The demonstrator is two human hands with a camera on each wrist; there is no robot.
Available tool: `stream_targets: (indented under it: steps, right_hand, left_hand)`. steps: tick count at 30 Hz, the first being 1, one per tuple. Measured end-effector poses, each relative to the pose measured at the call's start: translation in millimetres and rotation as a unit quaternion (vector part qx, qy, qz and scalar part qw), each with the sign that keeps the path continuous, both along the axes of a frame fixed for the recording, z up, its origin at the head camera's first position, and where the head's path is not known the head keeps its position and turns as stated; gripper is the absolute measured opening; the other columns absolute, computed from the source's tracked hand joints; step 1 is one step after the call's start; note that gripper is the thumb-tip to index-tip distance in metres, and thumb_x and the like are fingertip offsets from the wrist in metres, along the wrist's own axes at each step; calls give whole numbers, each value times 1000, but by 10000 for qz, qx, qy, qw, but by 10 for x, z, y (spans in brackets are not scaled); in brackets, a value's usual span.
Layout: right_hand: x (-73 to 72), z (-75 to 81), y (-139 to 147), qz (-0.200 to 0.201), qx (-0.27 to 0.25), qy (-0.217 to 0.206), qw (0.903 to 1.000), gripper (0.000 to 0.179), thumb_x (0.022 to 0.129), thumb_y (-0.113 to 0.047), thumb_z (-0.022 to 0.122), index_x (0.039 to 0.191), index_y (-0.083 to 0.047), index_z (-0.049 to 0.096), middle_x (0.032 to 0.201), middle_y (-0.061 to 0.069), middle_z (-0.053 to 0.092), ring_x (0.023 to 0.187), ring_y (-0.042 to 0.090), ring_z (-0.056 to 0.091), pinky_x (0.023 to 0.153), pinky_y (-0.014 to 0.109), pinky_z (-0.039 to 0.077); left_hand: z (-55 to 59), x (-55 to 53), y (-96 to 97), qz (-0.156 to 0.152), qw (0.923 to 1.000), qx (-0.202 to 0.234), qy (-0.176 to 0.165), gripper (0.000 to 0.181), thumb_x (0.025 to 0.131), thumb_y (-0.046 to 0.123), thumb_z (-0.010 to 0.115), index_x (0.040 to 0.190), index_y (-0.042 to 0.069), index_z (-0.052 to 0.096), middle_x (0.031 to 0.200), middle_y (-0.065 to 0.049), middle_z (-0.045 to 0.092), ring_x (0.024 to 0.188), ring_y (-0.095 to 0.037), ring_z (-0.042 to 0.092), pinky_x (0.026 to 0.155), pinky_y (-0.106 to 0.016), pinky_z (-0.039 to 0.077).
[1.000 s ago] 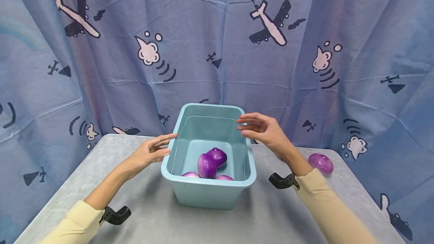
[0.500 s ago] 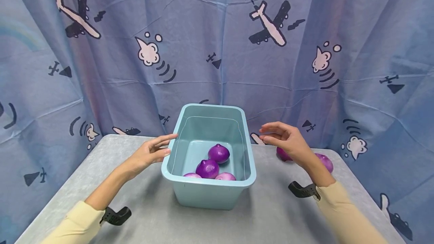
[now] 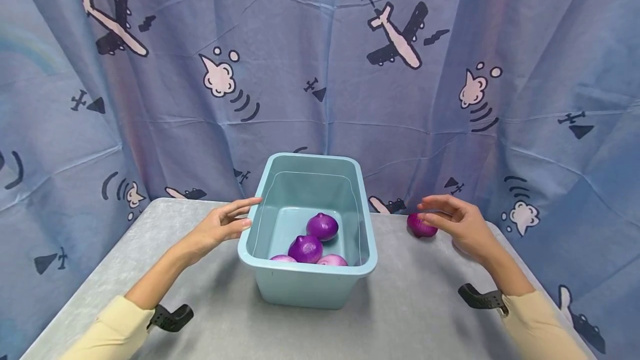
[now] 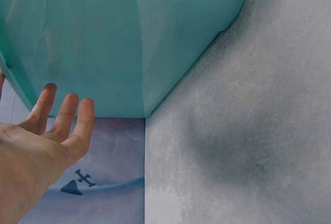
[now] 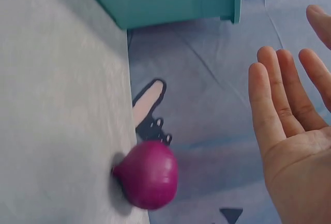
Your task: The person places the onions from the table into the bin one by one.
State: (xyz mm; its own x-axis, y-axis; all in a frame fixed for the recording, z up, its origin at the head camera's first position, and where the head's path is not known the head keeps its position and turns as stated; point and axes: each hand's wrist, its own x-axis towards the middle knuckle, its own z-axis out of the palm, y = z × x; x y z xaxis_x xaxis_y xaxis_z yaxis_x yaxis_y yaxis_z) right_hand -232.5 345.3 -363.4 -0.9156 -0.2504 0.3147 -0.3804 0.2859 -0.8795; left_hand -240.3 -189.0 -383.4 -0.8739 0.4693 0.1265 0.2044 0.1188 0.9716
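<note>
A light blue plastic bin point(image 3: 307, 288) stands on the table with several purple onions inside, two darker ones point(image 3: 322, 226) and paler ones point(image 3: 332, 260) by the near wall. My left hand point(image 3: 212, 232) touches the bin's left rim with its fingertips. Its other fingers spread loosely by the outer wall in the left wrist view. To the bin's right, my right hand point(image 3: 462, 229) hovers with relaxed fingers and an empty palm point(image 5: 302, 154). Its fingertips overlap a dark purple onion point(image 3: 416, 228), which lies near the table's back edge. A second onion point(image 3: 461, 249) is mostly hidden behind this hand.
The grey table point(image 3: 400, 315) ends just behind the bin. A blue curtain point(image 3: 280, 99) printed with airplanes hangs behind and around it. Black wrist straps point(image 3: 172, 318) show on both forearms.
My right hand has moved right from above the bin's right rim to the onion on the table. Two onions in the bin have shifted and settled. My left hand stays put.
</note>
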Motion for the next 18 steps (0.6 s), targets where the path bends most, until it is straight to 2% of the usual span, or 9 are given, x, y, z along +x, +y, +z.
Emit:
stream_targets:
  steps: [3,8,10,15,18]
  right_hand:
    - [42,-28,96,-92,136,15,9999,37,97,-1,68,132,7,58,124,15,67,107,23,69,87,27,54]
    - [126,-46,213,-223,330,-73,9992,38,99,-5,67,134,6,56,125,8,66,107,19,69,86,27,55]
    - [157,-53,254,-218,290,-88,9993,39,99,-4,67,134,6,56,124,4,67,107,17,69,85,28,55]
    - [217,-95,384,-135,132,-116,9998,35,99,0,64,133,6,57,123,6,68,107,17,69,85,30,56]
    - [257,-126,482,-241,282,-155,9992,36,100,-2,64,135,3,57,123,2,68,107,15,69,84,29,56]
  left_hand:
    - [-2,-1,-5,-6,10000,5,-7,56,101,23,64,154,17,47,152,-20,40,129,-33,52,100,-52,46]
    - [0,-7,-10,-35,10000,-6,17,56,102,23,64,154,17,46,152,-20,41,128,-33,53,100,-52,46]
    - [-1,-5,-12,-46,10000,-10,27,56,102,23,63,155,17,46,152,-20,41,128,-33,53,100,-51,46]
    - [2,-2,-8,-64,10000,-6,35,56,102,23,63,155,17,46,152,-20,41,128,-34,53,100,-52,46]
    - [7,1,-2,-51,10000,-28,29,56,102,23,63,155,17,46,152,-20,41,128,-33,53,100,-52,46]
